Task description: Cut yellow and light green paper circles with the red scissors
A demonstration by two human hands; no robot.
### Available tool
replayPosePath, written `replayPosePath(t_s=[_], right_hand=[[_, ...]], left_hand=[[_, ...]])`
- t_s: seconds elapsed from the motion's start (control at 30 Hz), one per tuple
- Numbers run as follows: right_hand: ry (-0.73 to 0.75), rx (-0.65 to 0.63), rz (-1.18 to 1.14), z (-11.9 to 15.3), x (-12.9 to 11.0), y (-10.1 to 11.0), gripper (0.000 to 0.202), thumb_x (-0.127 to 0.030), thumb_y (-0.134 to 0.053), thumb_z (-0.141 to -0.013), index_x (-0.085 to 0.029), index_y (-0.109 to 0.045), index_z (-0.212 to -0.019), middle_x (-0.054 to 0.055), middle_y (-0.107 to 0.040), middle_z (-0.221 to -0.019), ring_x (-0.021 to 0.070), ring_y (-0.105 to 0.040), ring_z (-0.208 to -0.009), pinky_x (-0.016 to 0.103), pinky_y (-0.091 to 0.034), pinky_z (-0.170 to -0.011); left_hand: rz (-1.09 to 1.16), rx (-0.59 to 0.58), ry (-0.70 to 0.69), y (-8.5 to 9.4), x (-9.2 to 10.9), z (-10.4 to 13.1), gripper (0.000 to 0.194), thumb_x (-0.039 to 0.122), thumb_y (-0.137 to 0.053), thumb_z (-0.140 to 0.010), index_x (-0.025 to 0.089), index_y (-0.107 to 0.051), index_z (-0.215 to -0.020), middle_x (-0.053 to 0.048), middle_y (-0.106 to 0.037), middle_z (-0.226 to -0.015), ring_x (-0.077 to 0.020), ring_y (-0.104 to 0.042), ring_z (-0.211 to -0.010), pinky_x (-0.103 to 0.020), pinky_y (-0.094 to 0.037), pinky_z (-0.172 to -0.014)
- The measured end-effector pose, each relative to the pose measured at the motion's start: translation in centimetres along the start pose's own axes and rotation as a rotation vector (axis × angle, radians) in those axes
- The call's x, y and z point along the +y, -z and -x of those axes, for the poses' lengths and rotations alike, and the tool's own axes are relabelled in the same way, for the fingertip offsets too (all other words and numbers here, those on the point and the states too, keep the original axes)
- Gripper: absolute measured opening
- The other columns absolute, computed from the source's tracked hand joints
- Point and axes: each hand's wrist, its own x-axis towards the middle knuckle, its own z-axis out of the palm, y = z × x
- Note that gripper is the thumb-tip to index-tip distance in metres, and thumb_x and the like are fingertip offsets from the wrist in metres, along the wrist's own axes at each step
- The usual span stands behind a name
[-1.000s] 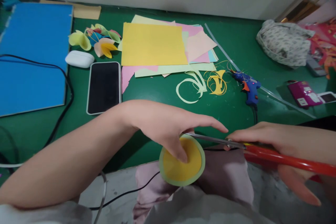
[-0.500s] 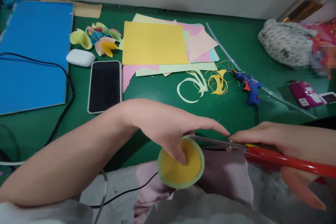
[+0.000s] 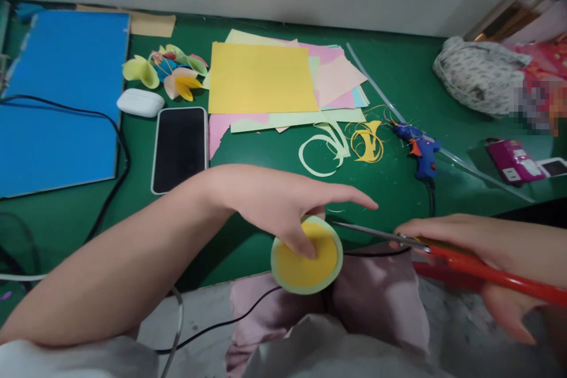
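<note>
Between thumb and fingers my left hand (image 3: 283, 207) pinches a paper disc (image 3: 310, 271), a yellow circle on a slightly larger pale green one. The thumb lies on the yellow face, the index finger points out to the right, and the other fingers are mostly hidden behind the paper. My right hand (image 3: 469, 242) grips red-handled scissors (image 3: 478, 269). Their blades point left, with the tip just short of the disc's right edge. Disc and scissors are held above my lap, in front of the table edge.
Coloured paper sheets (image 3: 261, 78) are stacked on the green table (image 3: 252, 150). Nearby lie paper offcuts (image 3: 325, 150), a blue glue gun (image 3: 423, 150), a phone (image 3: 181, 150), a white earbud case (image 3: 140, 103), paper flowers (image 3: 177, 71), a blue board (image 3: 66, 100) and a purple box (image 3: 514, 160).
The scissors have drawn back to the right, away from the disc. My left hand has tilted the disc and raised it slightly. A thin sliver now shows on the table behind the hand.
</note>
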Motion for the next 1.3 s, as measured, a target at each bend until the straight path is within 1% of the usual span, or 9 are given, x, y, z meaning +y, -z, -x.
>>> replayPosePath(t_s=[0.03, 0.1, 0.2, 0.3, 0.4, 0.6, 0.8, 1.03, 1.3], right_hand=[[-0.041, -0.222, 0.069, 0.2, 0.1, -0.3, 0.052, -0.009, -0.089, -0.042, -0.023, -0.081, -0.092, 0.0, -0.073, -0.067, 0.0136, -0.065, -0.039, 0.018, -0.044, -0.036], [0.019, -0.32, 0.046, 0.4, 0.7, -1.8, 0.054, -0.009, -0.089, -0.052, -0.023, -0.078, -0.104, 0.009, -0.076, -0.084, 0.0201, -0.073, -0.064, 0.025, -0.055, -0.053], [0.279, -0.007, -0.41, -0.2, 1.8, -6.3, 0.037, -0.026, -0.085, -0.068, -0.026, -0.07, -0.102, 0.009, -0.071, -0.077, 0.0206, -0.069, -0.065, 0.029, -0.055, -0.055], [0.375, 0.381, -0.505, -1.9, 1.5, -11.4, 0.031, -0.021, -0.079, -0.073, -0.028, -0.056, -0.093, 0.0, -0.07, -0.079, 0.0168, -0.069, -0.073, 0.028, -0.056, -0.065], [0.377, 0.357, -0.445, -3.3, -0.2, -14.2, 0.038, -0.013, -0.076, -0.068, -0.028, -0.052, -0.094, -0.005, -0.066, -0.078, 0.0125, -0.066, -0.071, 0.024, -0.055, -0.067], [0.334, 0.331, -0.37, -3.5, -1.7, -14.7, 0.029, -0.013, -0.069, -0.069, -0.026, -0.052, -0.089, -0.006, -0.06, -0.073, 0.0106, -0.06, -0.062, 0.02, -0.052, -0.056], [0.35, 0.472, -0.419, -4.2, -1.9, -15.0, 0.029, -0.015, -0.067, -0.069, -0.026, -0.049, -0.09, -0.008, -0.055, -0.071, 0.0088, -0.054, -0.054, 0.02, -0.048, -0.05], [0.337, 0.668, -0.687, -5.2, -2.6, -16.9, 0.036, -0.019, -0.068, -0.067, -0.025, -0.044, -0.093, -0.007, -0.058, -0.076, 0.0093, -0.06, -0.058, 0.023, -0.052, -0.057], [0.374, 0.696, -0.792, -6.1, -2.5, -17.8, 0.037, -0.021, -0.068, -0.071, -0.026, -0.043, -0.098, -0.008, -0.058, -0.071, 0.01, -0.059, -0.058, 0.023, -0.05, -0.057]], left_hand=[[0.009, 0.03, 0.009, 0.1, -0.1, 0.0, 0.083, 0.021, -0.069, -0.072, 0.037, -0.039, -0.147, 0.006, -0.052, -0.066, -0.0133, -0.043, -0.051, -0.023, -0.033, -0.049], [0.037, 0.112, 0.028, 0.3, -0.4, 0.0, 0.085, 0.022, -0.068, -0.072, 0.039, -0.036, -0.148, 0.007, -0.043, -0.062, -0.0124, -0.036, -0.049, -0.024, -0.029, -0.048], [0.06, 0.251, 0.059, 0.2, -0.6, -0.3, 0.085, 0.025, -0.068, -0.073, 0.04, -0.034, -0.149, 0.007, -0.039, -0.065, -0.0116, -0.034, -0.051, -0.024, -0.029, -0.05], [0.065, 0.292, 0.06, -0.4, -0.4, -0.8, 0.084, 0.023, -0.065, -0.076, 0.039, -0.029, -0.15, 0.007, -0.034, -0.069, -0.0107, -0.034, -0.053, -0.022, -0.03, -0.048], [0.052, 0.272, 0.058, -0.9, -0.1, -1.0, 0.087, 0.018, -0.062, -0.076, 0.04, -0.024, -0.151, 0.007, -0.035, -0.069, -0.0104, -0.036, -0.054, -0.02, -0.028, -0.044], [0.039, 0.296, 0.079, -1.0, 0.1, -0.8, 0.085, 0.013, -0.06, -0.075, 0.039, -0.028, -0.149, 0.008, -0.038, -0.065, -0.01, -0.038, -0.053, -0.018, -0.028, -0.042], [0.149, 0.557, 0.056, -1.3, -0.2, -1.3, 0.076, 0.022, -0.065, -0.077, 0.033, -0.037, -0.146, 0.008, -0.041, -0.064, -0.0108, -0.039, -0.054, -0.021, -0.032, -0.046], [0.559, 0.913, -0.023, -2.5, 0.2, -2.8, 0.071, 0.022, -0.073, -0.075, 0.027, -0.043, -0.139, 0.002, -0.064, -0.078, -0.016, -0.064, -0.075, -0.027, -0.053, -0.069], [0.665, 1.002, -0.055, -2.7, 0.0, -3.0, 0.076, 0.015, -0.076, -0.071, 0.025, -0.044, -0.139, 0.004, -0.067, -0.075, -0.0131, -0.066, -0.074, -0.022, -0.054, -0.069]])
